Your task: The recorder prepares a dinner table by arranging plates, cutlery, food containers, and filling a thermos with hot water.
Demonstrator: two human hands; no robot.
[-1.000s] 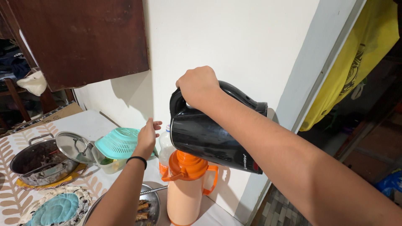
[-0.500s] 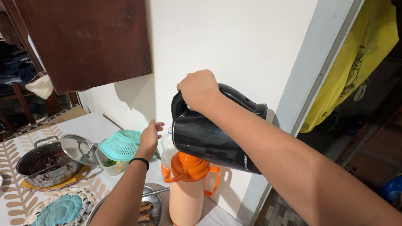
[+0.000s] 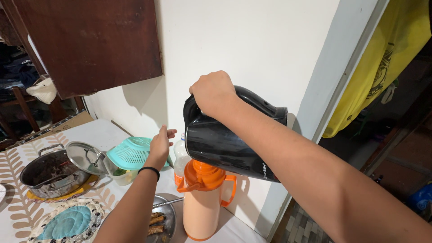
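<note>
Right hand (image 3: 212, 92) is clamped on the handle of the black kettle (image 3: 229, 139), tilted with its spout end directly over the orange flask (image 3: 201, 198) on the desk (image 3: 112, 130) (left hand (image 3: 159, 147) open, empty, nearer the flask's left).

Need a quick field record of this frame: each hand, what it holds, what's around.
right hand: grips handle of black kettle, tilted
kettle spout: over orange top of peach thermos flask
left hand: open, holds nothing, beside teal colander
other items: steel pot with lid ajar, plastic bottle behind flask, round teal mat
surface: patterned tablecloth
</note>
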